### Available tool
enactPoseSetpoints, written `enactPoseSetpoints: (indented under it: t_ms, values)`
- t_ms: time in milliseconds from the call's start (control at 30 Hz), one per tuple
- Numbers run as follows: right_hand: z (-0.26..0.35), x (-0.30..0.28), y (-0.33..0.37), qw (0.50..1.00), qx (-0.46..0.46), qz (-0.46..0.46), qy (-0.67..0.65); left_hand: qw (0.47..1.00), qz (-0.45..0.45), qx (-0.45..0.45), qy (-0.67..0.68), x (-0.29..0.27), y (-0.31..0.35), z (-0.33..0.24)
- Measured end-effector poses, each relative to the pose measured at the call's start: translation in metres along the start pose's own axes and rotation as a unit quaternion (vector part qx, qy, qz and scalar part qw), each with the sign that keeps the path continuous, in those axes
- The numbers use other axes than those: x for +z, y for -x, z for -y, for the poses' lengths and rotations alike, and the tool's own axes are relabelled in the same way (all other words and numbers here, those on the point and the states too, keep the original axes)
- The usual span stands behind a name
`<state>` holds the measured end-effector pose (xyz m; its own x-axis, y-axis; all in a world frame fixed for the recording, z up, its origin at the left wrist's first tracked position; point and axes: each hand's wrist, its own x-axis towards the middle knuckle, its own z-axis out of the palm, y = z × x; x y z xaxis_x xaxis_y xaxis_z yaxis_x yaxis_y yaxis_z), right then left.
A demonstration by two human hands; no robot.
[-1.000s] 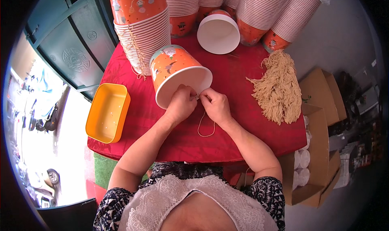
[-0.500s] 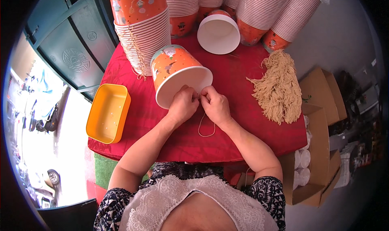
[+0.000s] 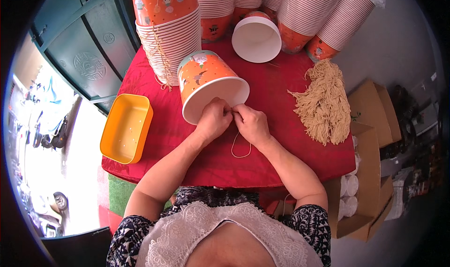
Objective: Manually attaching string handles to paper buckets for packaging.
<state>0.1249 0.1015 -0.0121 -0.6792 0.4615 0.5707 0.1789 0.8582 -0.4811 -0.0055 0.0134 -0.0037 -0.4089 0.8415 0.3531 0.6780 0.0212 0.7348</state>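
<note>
An orange paper bucket (image 3: 206,75) with cartoon prints lies tilted on its side, its white open mouth toward me. In front of its rim, my left hand (image 3: 214,121) is closed, thumb and fingers pinched on a thin beige string. My right hand (image 3: 251,126) pinches the same string beside it, the fingertips of both hands almost touching. A loop of the string (image 3: 241,156) hangs below the right hand onto the red cloth. What the left fingers grip inside the bucket's mouth is partly hidden.
A yellow plastic tray (image 3: 123,147) stands at the left, a heap of beige string (image 3: 326,105) at the right. Tall bucket stacks (image 3: 171,44) and a white-mouthed bucket (image 3: 256,40) line the far side. Cardboard boxes (image 3: 368,161) stand beyond the red-covered table's (image 3: 290,159) right edge.
The whole view has shifted slightly. My right fingertips have tipped a little closer to the left ones; both hands stay pinched at the bucket's rim.
</note>
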Motion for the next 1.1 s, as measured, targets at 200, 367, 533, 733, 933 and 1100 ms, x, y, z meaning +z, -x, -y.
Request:
enactPoseSetpoints:
  t_ms: [200, 367, 533, 733, 933, 1100]
  values:
    - [-0.004, 0.002, 0.001, 0.999, -0.036, 0.011, 0.033, 1.0, 0.004, -0.007, 0.018, 0.001, -0.002, 0.004]
    - [-0.005, 0.001, -0.002, 0.998, 0.02, 0.002, -0.066, 1.0, -0.004, -0.001, 0.008, 0.0, -0.002, 0.0]
    - [-0.005, -0.002, -0.005, 0.994, 0.06, 0.04, -0.081, 1.0, -0.017, 0.016, -0.008, 0.004, -0.001, 0.008]
    - [-0.007, -0.006, -0.006, 0.99, 0.094, 0.071, -0.075, 1.0, 0.005, -0.005, -0.03, 0.001, -0.002, 0.003]
    - [-0.002, -0.01, -0.01, 0.984, 0.123, 0.113, -0.066, 1.0, 0.024, -0.006, 0.002, -0.002, -0.003, 0.009]
    - [-0.002, -0.01, -0.011, 0.982, 0.135, 0.114, -0.062, 0.998, 0.045, -0.009, 0.042, -0.005, -0.003, 0.008]
